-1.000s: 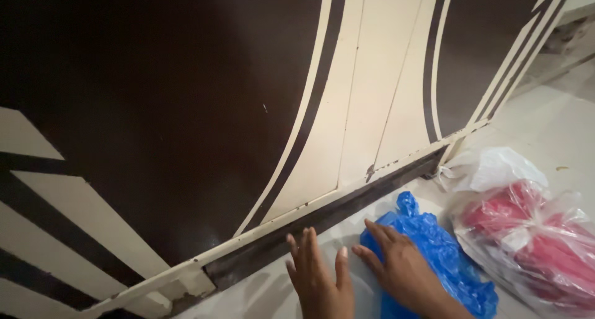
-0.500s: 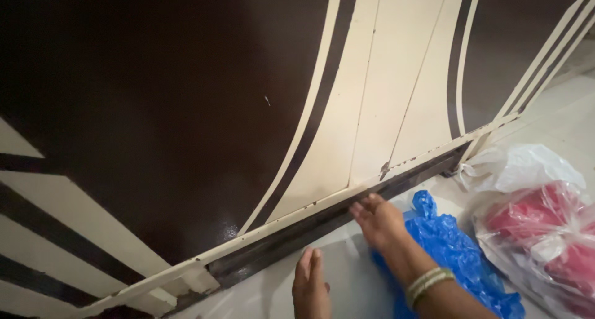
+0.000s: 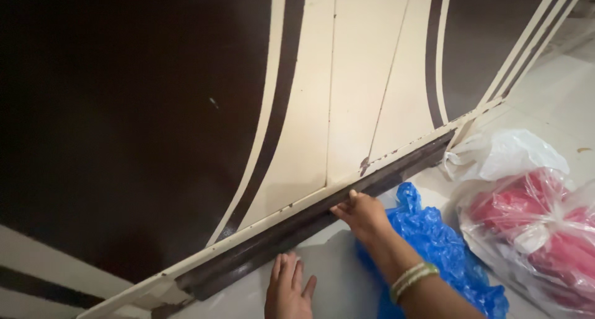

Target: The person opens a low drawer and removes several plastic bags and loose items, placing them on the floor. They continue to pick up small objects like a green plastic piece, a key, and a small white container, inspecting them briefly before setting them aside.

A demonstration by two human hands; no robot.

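The right hand (image 3: 361,212) reaches forward with its fingertips (image 3: 339,208) hooked at the lower edge of the door (image 3: 347,108), just above the dark strip (image 3: 297,229) that runs along its foot. The grip looks narrow, fingers curled on the edge, though what lies under them is hidden. Bangles (image 3: 410,278) sit on that wrist. The left hand (image 3: 287,289) lies flat on the floor (image 3: 334,282), fingers spread and holding nothing, seemingly as a prop for the lean. Under the right forearm is a blue bag (image 3: 443,244), partly covered by it. Beside it a clear bag (image 3: 533,226) shows red contents I cannot make out; it is cut off at the frame's edge.
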